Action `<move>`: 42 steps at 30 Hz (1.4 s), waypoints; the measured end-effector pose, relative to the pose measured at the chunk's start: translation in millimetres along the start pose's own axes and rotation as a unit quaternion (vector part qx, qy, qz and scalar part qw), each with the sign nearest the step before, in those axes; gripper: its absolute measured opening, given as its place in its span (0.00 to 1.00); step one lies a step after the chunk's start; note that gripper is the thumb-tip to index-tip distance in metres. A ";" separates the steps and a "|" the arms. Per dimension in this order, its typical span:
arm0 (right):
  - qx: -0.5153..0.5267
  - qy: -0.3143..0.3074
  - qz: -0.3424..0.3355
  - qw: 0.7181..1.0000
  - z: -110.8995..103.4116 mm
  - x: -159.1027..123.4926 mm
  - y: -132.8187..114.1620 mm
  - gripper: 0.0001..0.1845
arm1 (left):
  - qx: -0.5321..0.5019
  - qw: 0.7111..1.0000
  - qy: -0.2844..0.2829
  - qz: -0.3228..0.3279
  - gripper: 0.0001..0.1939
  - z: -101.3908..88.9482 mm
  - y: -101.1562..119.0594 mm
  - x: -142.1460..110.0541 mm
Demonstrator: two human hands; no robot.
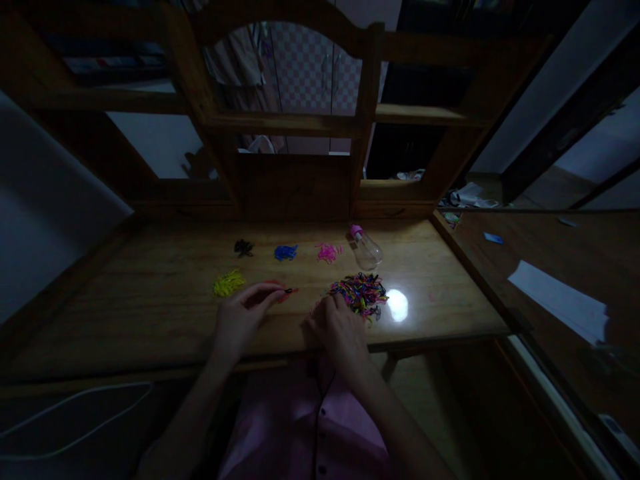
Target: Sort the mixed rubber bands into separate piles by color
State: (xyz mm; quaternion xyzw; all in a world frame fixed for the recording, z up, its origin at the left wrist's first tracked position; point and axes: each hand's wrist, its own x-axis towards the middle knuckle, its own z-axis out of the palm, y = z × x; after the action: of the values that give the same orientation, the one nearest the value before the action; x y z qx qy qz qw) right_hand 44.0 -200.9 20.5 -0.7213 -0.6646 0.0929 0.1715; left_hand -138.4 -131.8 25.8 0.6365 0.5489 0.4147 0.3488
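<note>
My left hand (240, 320) is closed in a pinch over the table, with small red and black rubber bands (289, 291) poking out at its fingertips. My right hand (343, 327) reaches the left edge of a mixed-colour pile of rubber bands (363, 292). Its fingers are bent together and pointed down, and what lies between them is hidden. Beyond the left hand is a yellow heap of bands (229, 283). Farther back, in a row, lie a black heap (244, 247), a blue heap (285, 252) and a pink heap (329, 253).
A clear bulb-shaped bottle with a pink cap (367, 250) lies behind the mixed pile. The wooden table (150, 293) is backed by a shelf frame (295, 123). At right, a lower surface bears a white paper sheet (560, 300) and a small blue packet (493, 238).
</note>
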 end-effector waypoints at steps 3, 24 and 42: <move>-0.039 -0.011 0.010 0.999 7.9 7.0 -7.5 0.12 | 0.017 0.999 0.027 -0.006 0.14 -8.8 -12.4 -12.3; -0.006 0.005 -0.057 0.998 18.2 20.6 -11.7 0.09 | -0.117 0.983 0.031 -0.137 0.14 -32.1 -49.8 -31.4; -0.001 0.123 -0.060 0.991 -6.0 144.1 44.5 0.08 | -0.031 0.997 0.062 -0.015 0.15 -78.5 -33.8 44.5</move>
State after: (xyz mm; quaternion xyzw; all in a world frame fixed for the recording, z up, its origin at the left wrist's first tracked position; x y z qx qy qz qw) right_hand 101.8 -61.4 23.1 -0.6865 -0.6805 -0.0076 0.2560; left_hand -221.3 -83.4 34.2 0.5900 0.5656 0.4652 0.3399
